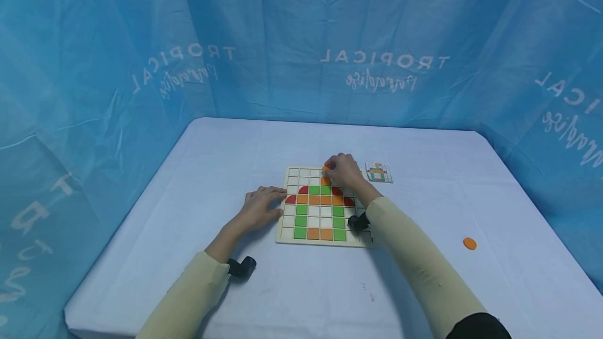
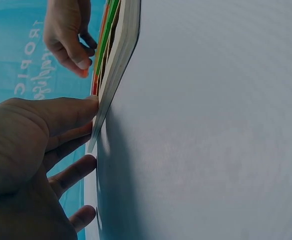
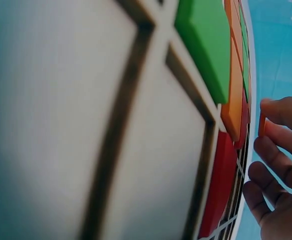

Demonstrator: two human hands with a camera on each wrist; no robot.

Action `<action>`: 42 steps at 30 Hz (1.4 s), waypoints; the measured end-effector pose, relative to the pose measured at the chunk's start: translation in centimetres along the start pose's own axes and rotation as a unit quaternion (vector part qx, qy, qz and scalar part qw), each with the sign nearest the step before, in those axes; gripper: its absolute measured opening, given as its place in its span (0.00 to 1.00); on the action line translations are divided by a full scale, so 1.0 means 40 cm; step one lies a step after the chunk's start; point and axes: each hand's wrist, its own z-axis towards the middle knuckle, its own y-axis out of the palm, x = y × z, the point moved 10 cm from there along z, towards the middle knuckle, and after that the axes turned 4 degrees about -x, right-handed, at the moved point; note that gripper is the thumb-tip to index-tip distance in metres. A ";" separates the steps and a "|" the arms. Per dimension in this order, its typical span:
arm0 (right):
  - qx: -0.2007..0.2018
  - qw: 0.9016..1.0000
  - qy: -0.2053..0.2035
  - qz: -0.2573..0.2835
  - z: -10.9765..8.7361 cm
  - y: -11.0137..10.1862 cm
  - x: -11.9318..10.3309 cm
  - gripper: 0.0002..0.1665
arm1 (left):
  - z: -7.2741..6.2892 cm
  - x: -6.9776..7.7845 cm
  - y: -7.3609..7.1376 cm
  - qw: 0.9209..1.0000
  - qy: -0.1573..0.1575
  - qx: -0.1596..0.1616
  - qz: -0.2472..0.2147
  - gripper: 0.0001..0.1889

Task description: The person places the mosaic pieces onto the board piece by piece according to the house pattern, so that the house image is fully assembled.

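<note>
A cream grid board (image 1: 288, 224) lies on the table, with green, orange and red tiles set in many of its squares. At its far edge, my right hand (image 1: 345, 170) pinches a small orange tile (image 3: 262, 124) between thumb and fingers, just above the grid. Another orange tile (image 1: 325, 181) sits in the column below it. My left hand (image 1: 259, 208) rests against the board's left edge, fingers extended and spread; in the left wrist view its thumb (image 2: 81, 107) touches the board's side.
A small picture card (image 1: 379, 172) with a coloured pattern lies beyond the board's right corner. One round orange piece (image 1: 469, 244) lies apart on the right side of the white table (image 1: 226, 156). Blue printed curtains (image 1: 292, 41) hang around the table.
</note>
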 end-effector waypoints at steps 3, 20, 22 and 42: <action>-0.003 1.000 0.003 0.001 -0.001 0.003 0.001 0.19 | -0.001 0.001 0.000 1.000 -0.001 0.000 0.001 0.24; 0.002 1.000 -0.012 -0.007 -0.018 -0.019 -0.003 0.19 | 0.000 0.003 0.000 1.000 -0.010 -0.001 0.003 0.24; 0.015 1.000 -0.021 -0.006 -0.031 -0.043 -0.004 0.19 | 0.000 0.002 0.001 1.000 -0.013 -0.003 0.002 0.24; 0.140 0.990 0.003 -0.028 -0.491 -0.325 0.245 0.18 | 0.004 -0.007 0.009 1.000 -0.026 -0.011 -0.005 0.24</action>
